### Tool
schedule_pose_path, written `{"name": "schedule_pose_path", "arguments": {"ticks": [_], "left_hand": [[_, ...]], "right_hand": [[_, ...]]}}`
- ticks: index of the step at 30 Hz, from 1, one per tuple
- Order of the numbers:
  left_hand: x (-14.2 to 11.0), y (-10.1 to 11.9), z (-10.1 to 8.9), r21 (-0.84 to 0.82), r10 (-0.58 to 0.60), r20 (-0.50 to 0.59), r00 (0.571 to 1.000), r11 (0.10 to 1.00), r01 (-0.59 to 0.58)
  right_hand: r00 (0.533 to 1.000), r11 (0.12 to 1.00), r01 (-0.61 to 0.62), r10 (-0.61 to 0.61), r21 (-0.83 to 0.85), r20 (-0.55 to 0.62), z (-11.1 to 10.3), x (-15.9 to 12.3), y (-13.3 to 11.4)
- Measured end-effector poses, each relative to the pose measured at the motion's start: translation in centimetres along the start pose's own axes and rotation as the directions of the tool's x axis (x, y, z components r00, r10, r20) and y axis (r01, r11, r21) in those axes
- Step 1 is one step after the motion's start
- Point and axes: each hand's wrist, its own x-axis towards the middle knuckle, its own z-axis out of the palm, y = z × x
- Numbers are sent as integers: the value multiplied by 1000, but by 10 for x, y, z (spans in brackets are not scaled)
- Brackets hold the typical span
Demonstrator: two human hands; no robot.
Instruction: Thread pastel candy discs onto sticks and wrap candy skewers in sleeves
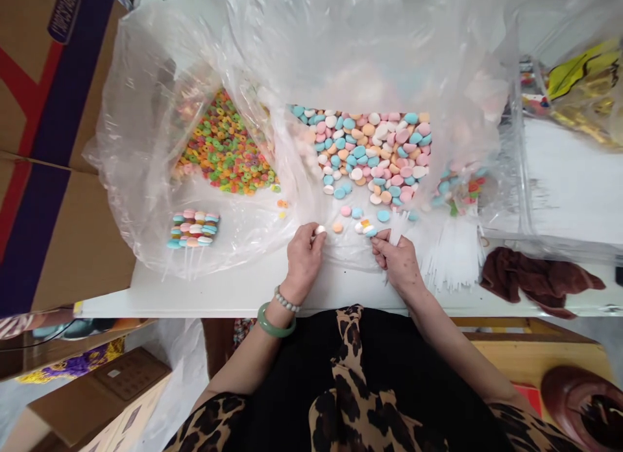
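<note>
My left hand [304,257] is closed in a pinch on a white candy disc [320,230] at the table's front. My right hand [398,261] grips a thin white stick [395,235] that carries a few pastel candies [366,228] at its tip. Just beyond both hands lies a heap of pastel candy discs [372,154] on clear plastic sheeting [272,63]. Loose discs [346,211] lie between the heap and my fingers.
A pile of small coloured ring candies [226,150] sits to the left. Finished candy sticks [193,229] lie at the front left. A bundle of white sticks [452,257], a brown cloth [535,280] and a clear container [559,179] are to the right. Cardboard boxes [43,147] stand left.
</note>
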Motion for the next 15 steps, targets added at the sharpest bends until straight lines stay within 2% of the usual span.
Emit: {"name": "schedule_pose_path", "arguments": {"ticks": [2,4,6,8,11,15], "left_hand": [[-3,11,3,-70,61,11,998,996,-61],[-3,22,8,-154,137,75,988,980,-124],[-1,29,14,-227,158,141,977,966,-124],[4,30,16,-232,111,154,982,970,-73],[15,27,12,-151,14,84,996,989,-2],[33,25,6,-105,-6,22,1000,994,9]], "right_hand": [[1000,999,14,-13,42,-25,-2,2,-1],[999,997,19,-15,76,-50,-3,2,-3],[998,995,21,-14,94,-68,-5,1,-5],[997,995,24,-17,102,-74,-8,1,-5],[997,993,15,-6,114,-76,-14,1,-3],[997,991,1,9,134,-80,-17,5,0]]}}
